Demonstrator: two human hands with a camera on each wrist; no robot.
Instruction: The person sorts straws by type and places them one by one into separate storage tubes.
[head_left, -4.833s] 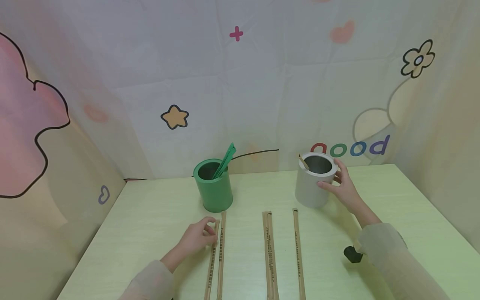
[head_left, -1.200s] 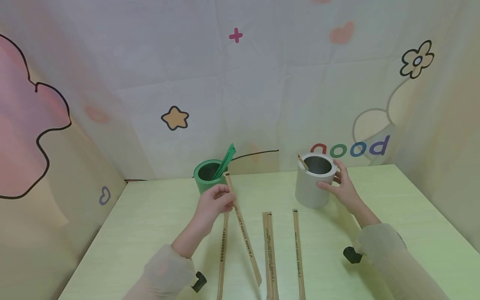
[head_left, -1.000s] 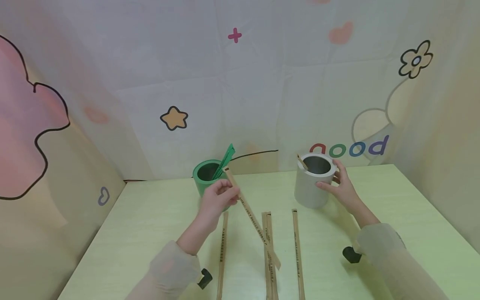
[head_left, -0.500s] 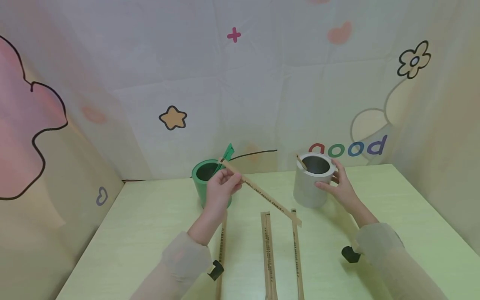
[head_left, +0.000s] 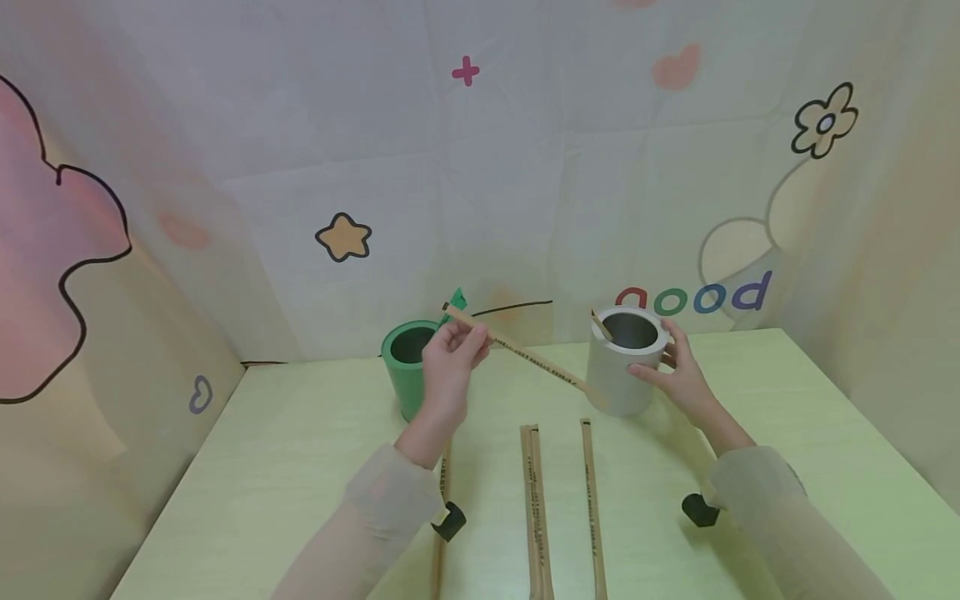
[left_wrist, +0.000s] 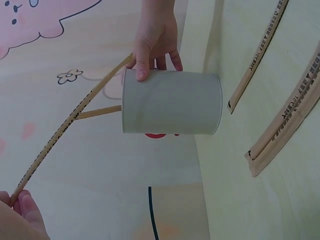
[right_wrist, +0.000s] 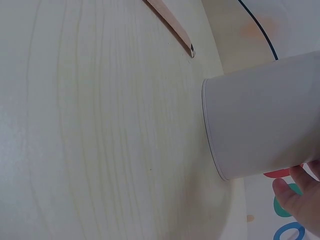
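Observation:
My left hand (head_left: 450, 367) pinches a straw in a brown printed paper sleeve (head_left: 536, 360) near one end. The straw slants in the air, its far end in front of the white canister (head_left: 618, 383) in the head view. That canister stands upright, with my right hand (head_left: 678, 379) gripping its right side, thumb in front and fingers behind. One brown-wrapped straw (head_left: 602, 327) leans out over its rim. In the left wrist view, the held straw (left_wrist: 62, 127) crosses in front of the straw in the canister. A green canister (head_left: 405, 383), partly behind my left hand, holds green wrapped straws (head_left: 458, 298).
More brown-wrapped straws lie on the pale table (head_left: 300, 483): a side-by-side pair (head_left: 536, 508) in the middle, a single straw (head_left: 592, 508) right of it, and another straw (head_left: 437, 567) partly under my left forearm. A printed curtain (head_left: 510, 167) hangs behind.
My left hand has picked up a straw from the left of the table, lifted it, and moved rightward. The straw's lower end has swung up towards the white canister. My right hand has stayed put.

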